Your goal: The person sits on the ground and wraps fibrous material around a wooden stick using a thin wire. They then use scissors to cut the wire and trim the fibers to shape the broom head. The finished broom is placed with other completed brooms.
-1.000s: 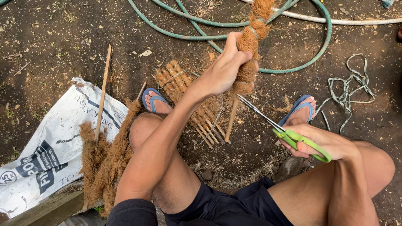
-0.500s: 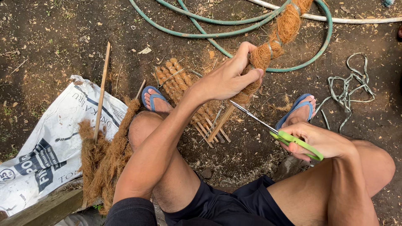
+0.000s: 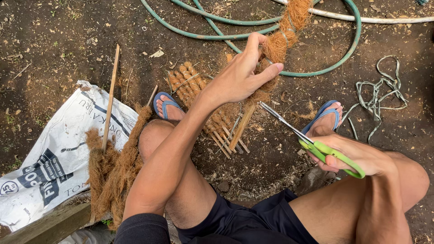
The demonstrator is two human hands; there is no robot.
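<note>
left hand [image 3: 239,79] grips the brown coir-wrapped stick [image 3: 275,45], slanting far-right to near-left. right hand [image 3: 357,156] clasps green-handled scissors [image 3: 312,142], blades parted, pointing far-left. bare dirt between.

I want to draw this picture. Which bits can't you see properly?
Head view only:
- Coir-wrapped stick: top cut off by the upper edge; middle hidden by the left hand.
- Scissors: green handles partly hidden by the right hand.
- Green hose: loop runs off the top edge.
- White sack: cut off at left.
</note>
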